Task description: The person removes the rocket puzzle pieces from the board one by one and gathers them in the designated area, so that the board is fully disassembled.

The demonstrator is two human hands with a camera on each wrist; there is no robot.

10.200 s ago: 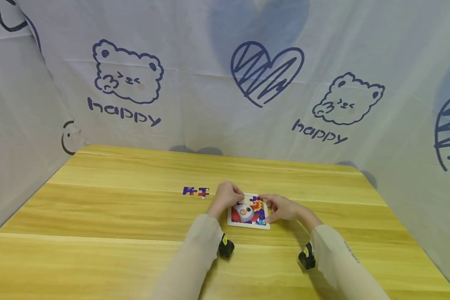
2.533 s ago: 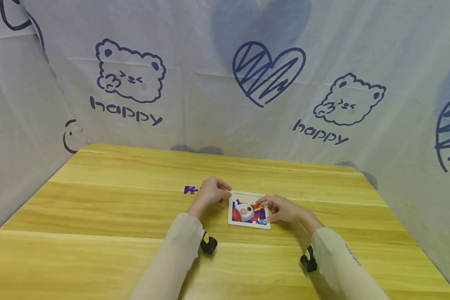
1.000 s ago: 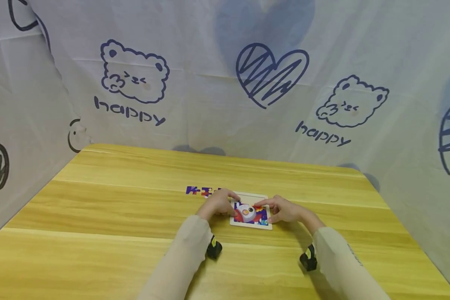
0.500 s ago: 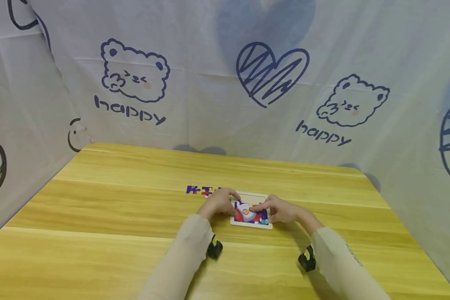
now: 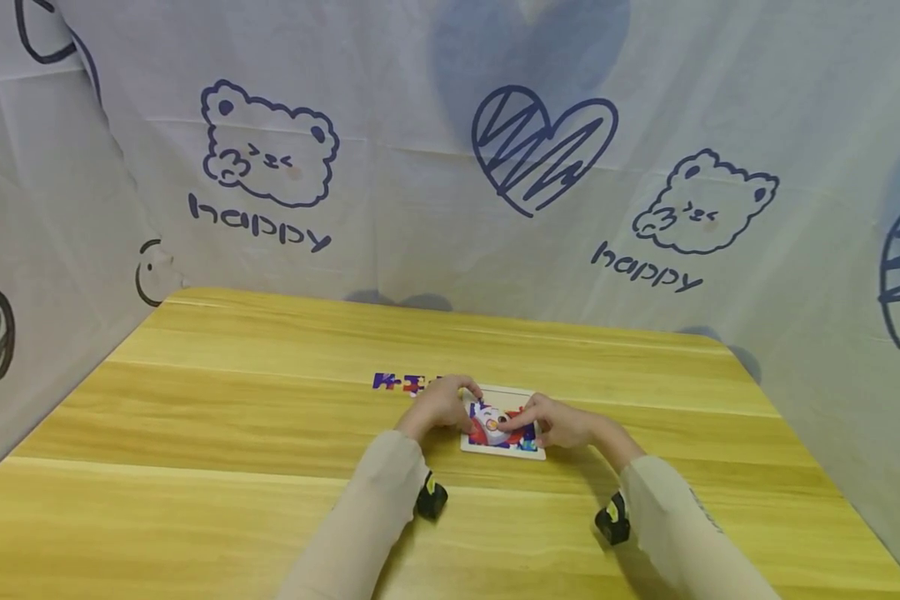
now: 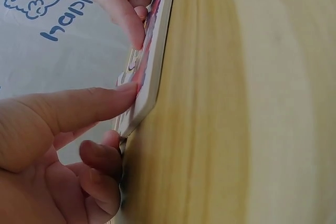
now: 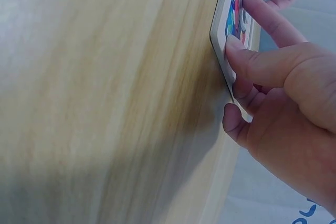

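A small jigsaw puzzle with a picture of a white, round-faced character sits in a pale tray (image 5: 502, 452) on the table. Bare tray floor shows along its far side. My left hand (image 5: 438, 402) holds the tray's left edge, its thumb (image 6: 113, 100) on the face and index finger arched to the upper left. From the right, my right hand (image 5: 567, 423) holds the other edge with thumb (image 7: 247, 59) and lower fingers, while its extended index finger touches the middle of the picture. Loose purple-and-red jigsaw pieces (image 5: 412, 383) lie left of the tray, partly hidden behind my left hand.
The wooden table (image 5: 232, 467) reaches back to a white cloth (image 5: 405, 217) printed with bears and hearts. A black wrist camera (image 5: 431, 497) sits on the left wrist, another black wrist camera (image 5: 612, 519) on the right.
Earlier, a purple piece lay in the tray's far row; that row is now bare, and another loose piece lies at left. My left hand returned to the tray; my right index finger slid inward.
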